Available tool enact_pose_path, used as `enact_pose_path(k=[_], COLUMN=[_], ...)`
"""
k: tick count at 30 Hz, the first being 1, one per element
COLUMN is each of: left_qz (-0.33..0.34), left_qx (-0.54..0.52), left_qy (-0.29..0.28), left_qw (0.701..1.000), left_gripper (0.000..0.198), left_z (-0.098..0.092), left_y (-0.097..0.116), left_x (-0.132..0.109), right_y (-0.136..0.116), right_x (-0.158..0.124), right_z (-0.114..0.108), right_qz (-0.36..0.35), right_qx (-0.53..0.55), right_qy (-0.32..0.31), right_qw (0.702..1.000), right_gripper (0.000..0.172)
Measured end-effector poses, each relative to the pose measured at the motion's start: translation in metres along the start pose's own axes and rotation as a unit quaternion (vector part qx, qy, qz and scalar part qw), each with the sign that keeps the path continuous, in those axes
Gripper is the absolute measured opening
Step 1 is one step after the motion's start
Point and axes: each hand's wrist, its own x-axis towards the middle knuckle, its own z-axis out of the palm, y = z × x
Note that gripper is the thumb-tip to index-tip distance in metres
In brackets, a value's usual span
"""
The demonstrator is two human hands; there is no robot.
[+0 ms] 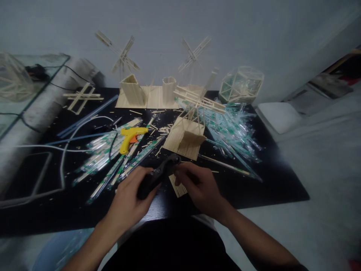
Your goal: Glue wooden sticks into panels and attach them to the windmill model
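My left hand (pixel 129 197) is wrapped round the handle of a black tool (pixel 159 174) that points up and right over the black table (pixel 254 188). My right hand (pixel 197 186) is curled close to the tool's tip, fingers pressed on a small panel of glued wooden sticks (pixel 177 187) lying flat on the table. Just beyond both hands stands a stick-built base with a little hut and a windmill frame (pixel 184 137).
A yellow glue gun (pixel 130 138) lies on wrapped chopstick packs (pixel 107 154) to the left. Empty clear wrappers (pixel 234 130) pile at the right. Stick windmills (pixel 132 88) and a faceted stick-and-film model (pixel 242 84) stand at the back. Cables (pixel 64 150) run on the left.
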Motion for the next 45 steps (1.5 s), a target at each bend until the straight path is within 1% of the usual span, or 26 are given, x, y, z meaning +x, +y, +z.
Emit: enact_pose_path(k=[3, 6, 9, 14, 22, 26, 31, 37, 40, 45], left_qz=[0.02, 0.026, 0.02, 0.008, -0.002, -0.015, -0.033, -0.062, -0.069, -0.072], left_qx=[0.018, 0.023, 0.001, -0.016, -0.006, -0.016, -0.031, -0.032, -0.033, -0.023], left_qy=[0.004, 0.011, 0.002, -0.011, -0.009, -0.024, -0.049, -0.088, -0.094, -0.095], left_qw=[1.0, 0.999, 1.0, 1.0, 1.0, 0.999, 0.998, 0.994, 0.993, 0.993], left_gripper=[0.024, 0.023, 0.019, 0.015, 0.018, 0.019, 0.015, 0.007, 0.006, 0.011], left_z=[0.001, 0.002, 0.004, 0.007, 0.009, 0.008, 0.009, 0.009, 0.009, 0.01], left_y=[0.001, 0.003, 0.004, 0.006, 0.005, 0.006, 0.011, 0.013, 0.013, 0.012], left_x=[-0.004, -0.005, -0.004, -0.004, -0.006, -0.004, 0.0, -0.001, 0.0, 0.001], right_y=[-0.005, -0.007, -0.007, -0.006, -0.007, -0.007, -0.007, -0.007, -0.006, -0.006], right_x=[0.002, 0.001, 0.0, 0.0, 0.002, 0.002, 0.003, 0.004, 0.004, 0.004], right_z=[-0.001, -0.003, -0.004, -0.004, -0.004, -0.005, -0.005, -0.005, -0.005, -0.004], right_qz=[-0.004, 0.016, 0.03, 0.018, 0.008, 0.008, 0.003, 0.002, -0.002, 0.001], right_qx=[-0.011, -0.015, -0.02, -0.027, -0.044, -0.046, -0.044, -0.047, -0.045, -0.049], right_qy=[0.002, -0.001, 0.0, 0.002, 0.004, 0.004, 0.003, 0.005, 0.007, 0.013], right_qw=[1.0, 1.0, 0.999, 0.999, 0.999, 0.999, 0.999, 0.999, 0.999, 0.999], right_gripper=[0.02, 0.021, 0.023, 0.025, 0.026, 0.024, 0.023, 0.028, 0.027, 0.028])
